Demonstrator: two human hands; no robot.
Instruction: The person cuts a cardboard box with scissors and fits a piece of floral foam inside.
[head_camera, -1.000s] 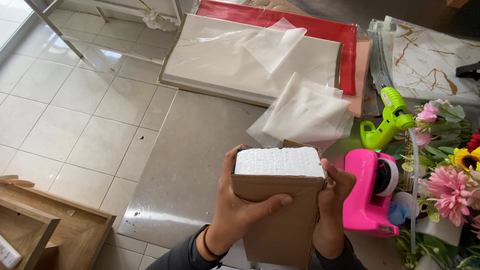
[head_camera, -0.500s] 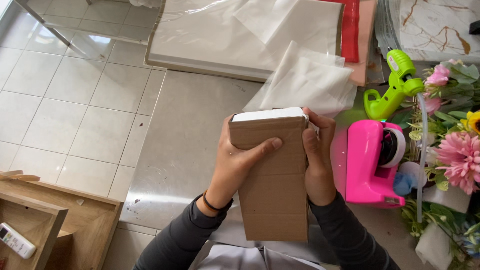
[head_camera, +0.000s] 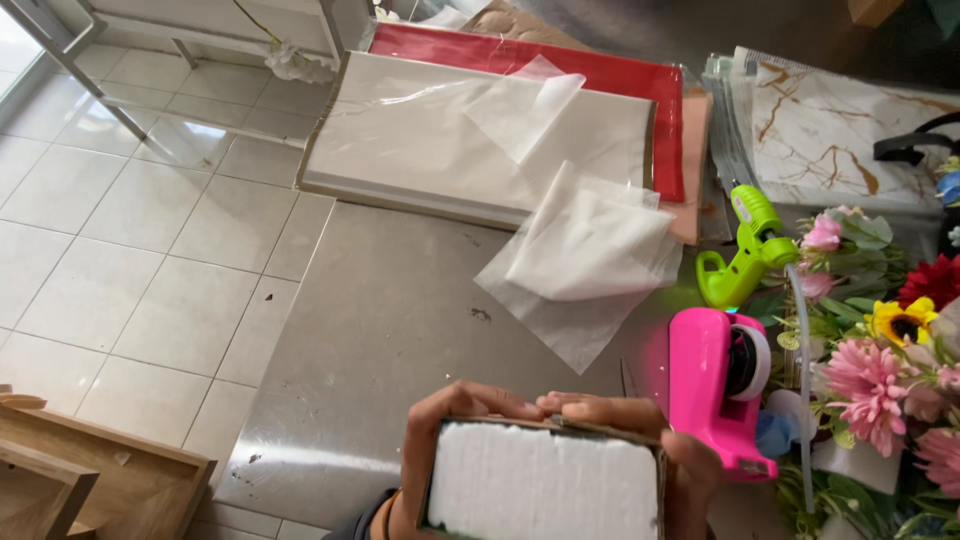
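Both hands, left hand (head_camera: 455, 430) and right hand (head_camera: 650, 440), grip a cardboard box (head_camera: 545, 480) filled with white foam (head_camera: 540, 490). It is held over the desk's (head_camera: 400, 330) near edge, with a pink tape dispenser (head_camera: 715, 390) just beside it.

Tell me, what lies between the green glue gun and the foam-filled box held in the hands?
In the head view, the pink tape dispenser stands between the green glue gun and the foam-filled box, close beside the right hand.

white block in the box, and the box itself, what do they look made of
White block: likely foam, judging by its matte, grainy, pebbled face. Box: apparently brown cardboard, a thin dull rim around the block. Left hand and right hand grip it.
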